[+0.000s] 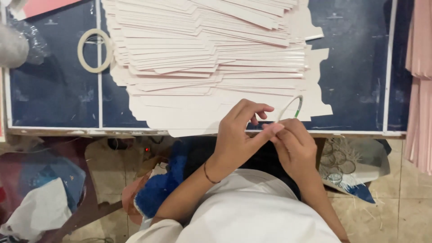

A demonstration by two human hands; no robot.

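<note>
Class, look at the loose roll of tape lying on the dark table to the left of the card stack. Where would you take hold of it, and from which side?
Grip the tape roll across its band, one finger inside the open centre and the thumb outside, coming straight down from above. It lies flat and apart from the stack of white card pieces, so the hole faces up and its rim is free all round.

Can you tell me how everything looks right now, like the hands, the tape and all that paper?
Left hand: fingers curled, pinching at the tape ring.
Right hand: gripping the tape ring from below.
Tape ring: held up on edge between both hands.
Second tape roll: lying flat on the table, untouched.
Card stack: fanned out, flat, overlapping.
Table: dark blue, partly covered by cards.
</note>
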